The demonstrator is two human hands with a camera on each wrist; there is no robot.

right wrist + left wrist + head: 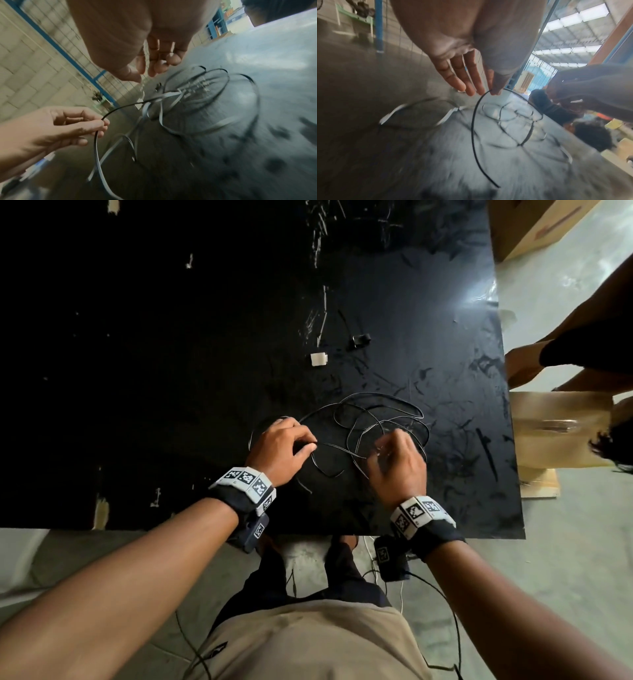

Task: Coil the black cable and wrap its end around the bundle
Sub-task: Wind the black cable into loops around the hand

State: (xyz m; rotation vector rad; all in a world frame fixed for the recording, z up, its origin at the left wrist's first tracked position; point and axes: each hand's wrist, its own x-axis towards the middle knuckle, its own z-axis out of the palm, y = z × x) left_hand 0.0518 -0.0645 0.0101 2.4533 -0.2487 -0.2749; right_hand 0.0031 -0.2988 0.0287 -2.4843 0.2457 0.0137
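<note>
A white block [319, 359] and cardboard box [534, 227] near the black table [137, 371].

Bare forearms with wrist-mounted camera units, seen from the head camera.

Each wrist carries a black fabric band topped by a white faceted block printed with black square fiducial markers: left wrist band [245, 489], right wrist band [424, 520]. A black camera module [390, 559] bearing a smaller marker hangs beneath each band; thin black leads [454, 621] trail down. A beige shirt [308, 642] and dark trousers [270, 570] are worn.

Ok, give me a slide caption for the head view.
Left hand pinches black cable; loose loops on table.
</note>
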